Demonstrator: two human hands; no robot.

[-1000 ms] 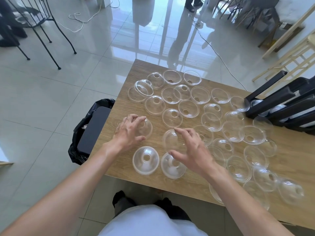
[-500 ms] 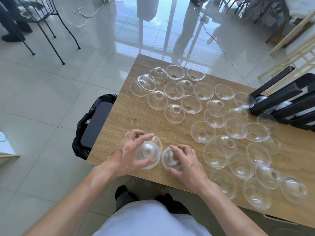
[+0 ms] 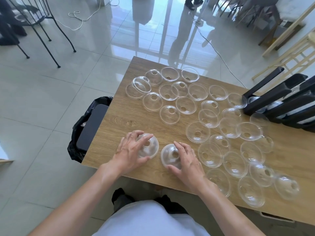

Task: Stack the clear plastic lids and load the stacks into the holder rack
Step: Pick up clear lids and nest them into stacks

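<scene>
Several clear domed plastic lids [image 3: 197, 133] lie scattered over the wooden table [image 3: 119, 120], some dome up, some rim up. My left hand [image 3: 131, 150] grips a small stack of lids [image 3: 150, 149] near the table's front left edge, fingers curled over the dome. Beside it, my right hand [image 3: 185, 160] grips another lid stack [image 3: 170, 156] from the right side. The two stacks sit close together, a small gap between them. The black holder rack [image 3: 276, 103] stands at the table's right edge, with a few lids visible inside it.
A black bin with a bag liner [image 3: 88, 126] stands on the floor against the table's left side. Black metal chairs [image 3: 34, 26] are at the far left, wooden frames [image 3: 289, 48] at the far right, and cables run across the tiled floor.
Both hands picked up lids from the table's middle and drew them toward the front left edge, each onto another lid. The stacks now rest lower on the table, side by side.
</scene>
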